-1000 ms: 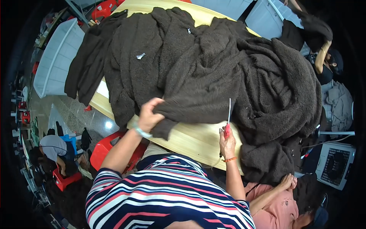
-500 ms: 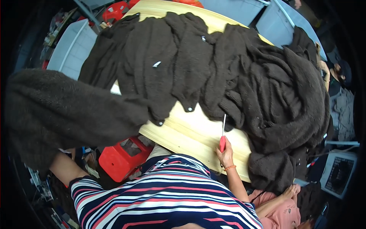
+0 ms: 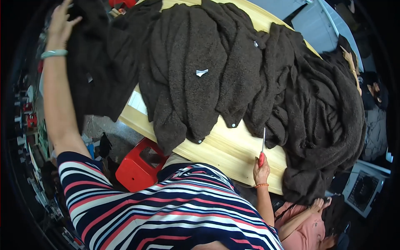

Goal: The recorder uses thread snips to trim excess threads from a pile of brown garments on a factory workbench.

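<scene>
Several dark brown, fuzzy fabric garments [image 3: 189, 62] are overlapping on the pale wooden bench [image 3: 208, 148], seemingly layered to save room. The right hand [image 3: 261, 170] is gripping a red-handled, slim-bladed metal tool [image 3: 262, 157], fingers curled around it, probably aiming its tip safely away. The left hand [image 3: 59, 31], fingers spread, is hovering by the leftmost garment [image 3: 112, 83], contact unclear.

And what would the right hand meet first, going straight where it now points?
The right hand, with its red-handled tool leading, would probably meet the dark brown fabric first; depth is unclear.
</scene>
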`<state>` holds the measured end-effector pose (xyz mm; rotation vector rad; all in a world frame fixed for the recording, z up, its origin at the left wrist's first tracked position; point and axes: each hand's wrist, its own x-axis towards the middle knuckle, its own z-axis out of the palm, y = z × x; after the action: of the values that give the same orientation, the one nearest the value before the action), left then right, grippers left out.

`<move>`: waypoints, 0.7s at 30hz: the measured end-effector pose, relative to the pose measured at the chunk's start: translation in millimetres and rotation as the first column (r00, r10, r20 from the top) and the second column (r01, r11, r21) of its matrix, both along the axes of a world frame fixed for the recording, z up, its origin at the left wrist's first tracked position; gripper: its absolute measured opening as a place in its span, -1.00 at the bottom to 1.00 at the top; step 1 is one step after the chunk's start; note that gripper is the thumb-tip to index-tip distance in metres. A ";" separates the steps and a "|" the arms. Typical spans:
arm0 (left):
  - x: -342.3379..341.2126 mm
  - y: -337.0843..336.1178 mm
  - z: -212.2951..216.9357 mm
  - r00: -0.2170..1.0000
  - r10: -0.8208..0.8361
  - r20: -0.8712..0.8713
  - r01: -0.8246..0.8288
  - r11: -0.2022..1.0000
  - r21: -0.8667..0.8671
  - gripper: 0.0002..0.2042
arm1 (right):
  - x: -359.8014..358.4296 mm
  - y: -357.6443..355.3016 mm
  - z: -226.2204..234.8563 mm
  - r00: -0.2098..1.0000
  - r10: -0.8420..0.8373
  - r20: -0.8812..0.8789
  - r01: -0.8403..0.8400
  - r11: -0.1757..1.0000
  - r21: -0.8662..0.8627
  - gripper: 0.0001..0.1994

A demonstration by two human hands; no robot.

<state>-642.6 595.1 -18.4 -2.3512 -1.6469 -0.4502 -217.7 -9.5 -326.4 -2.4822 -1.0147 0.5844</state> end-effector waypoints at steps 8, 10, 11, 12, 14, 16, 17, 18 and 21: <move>263.7 -235.0 -245.6 0.565 -0.410 0.716 0.797 0.497 -0.344 0.03 | -17.1 41.7 36.3 0.997 -0.072 -0.039 0.070 0.996 -0.058 -0.69; 298.1 -275.6 -277.5 0.792 -0.425 0.439 0.603 0.659 -0.449 0.17 | -17.2 48.1 42.5 0.998 -0.011 -0.060 0.008 0.999 -0.045 -0.70; 307.8 -276.7 -298.8 0.821 -0.458 0.339 0.567 0.715 -0.408 0.15 | -17.4 49.0 47.1 0.998 -0.022 -0.055 0.019 0.999 -0.044 -0.70; 313.8 -276.0 -312.7 0.849 -0.456 0.267 0.528 0.759 -0.382 0.07 | -17.3 47.7 51.3 0.999 0.011 -0.050 -0.013 0.999 -0.043 -0.70; 314.8 -262.5 -324.0 0.819 -0.438 0.371 0.572 0.674 -0.468 -0.17 | -11.0 41.1 58.0 0.998 0.037 -0.056 -0.039 0.999 -0.038 -0.70; 309.9 -246.5 -323.6 0.603 -0.443 0.663 0.767 0.552 -0.329 -0.44 | -6.4 35.4 61.9 0.992 0.040 -0.123 -0.046 0.998 -0.050 -0.66; 309.8 -244.3 -320.0 0.518 -0.350 0.781 0.788 0.550 -0.276 -0.63 | -2.5 33.1 62.3 0.992 0.049 -0.120 -0.057 0.996 -0.066 -0.67; 305.4 -240.4 -320.0 0.478 -0.192 0.857 0.799 0.501 -0.333 -0.71 | 0.2 35.8 66.3 0.990 0.039 -0.133 -0.047 0.997 -0.057 -0.67; 299.7 -246.1 -318.3 0.546 -0.039 0.837 0.739 0.493 -0.459 -0.73 | 11.2 43.4 80.2 0.976 0.167 -0.141 -0.185 0.975 -0.120 -0.69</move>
<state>-342.9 349.0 -336.8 -3.7247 -1.6969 -1.1314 -206.5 33.8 -246.3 -2.4434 -1.1872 0.8846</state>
